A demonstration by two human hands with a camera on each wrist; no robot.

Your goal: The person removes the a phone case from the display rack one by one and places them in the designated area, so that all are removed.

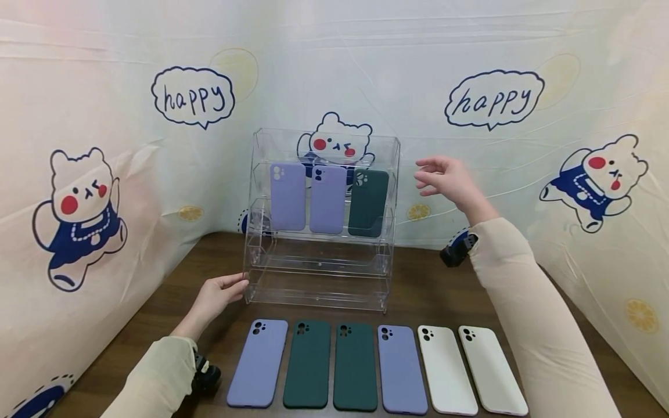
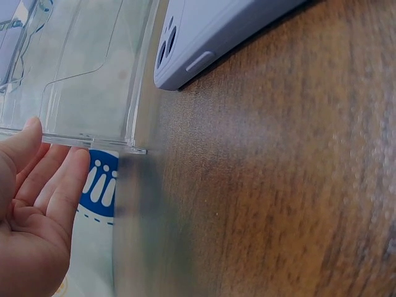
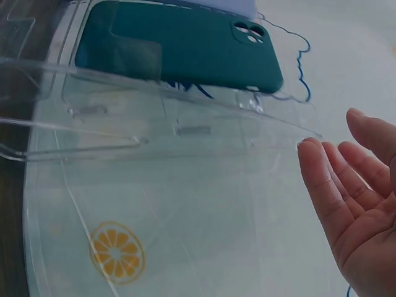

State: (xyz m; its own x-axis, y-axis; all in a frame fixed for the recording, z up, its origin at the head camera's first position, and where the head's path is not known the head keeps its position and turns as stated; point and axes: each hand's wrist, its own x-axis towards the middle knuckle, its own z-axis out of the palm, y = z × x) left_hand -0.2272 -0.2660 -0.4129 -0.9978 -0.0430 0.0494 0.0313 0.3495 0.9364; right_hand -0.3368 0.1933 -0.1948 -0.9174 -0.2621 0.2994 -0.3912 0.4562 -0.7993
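Observation:
A clear acrylic tiered display rack (image 1: 319, 284) stands on the table. On its upper tier, two lavender phone cases (image 1: 288, 197) and a dark green phone case (image 1: 368, 203) lean side by side. My left hand (image 1: 213, 299) touches the rack's lower left side with its fingertips; in the left wrist view the thumb (image 2: 26, 139) overlaps the clear panel. To the right of the rack's top, my right hand (image 1: 441, 177) is raised with loosely bent fingers and holds nothing. The right wrist view shows the green case (image 3: 179, 46) standing in the rack, apart from that hand.
Along the table's front lies a row of phone cases: a lavender one (image 1: 258, 363), two green ones (image 1: 307, 364), another lavender one (image 1: 402, 370) and two white ones (image 1: 448, 370). A printed cloth (image 1: 334, 52) encloses the brown wooden table (image 1: 434, 290) behind and at the sides.

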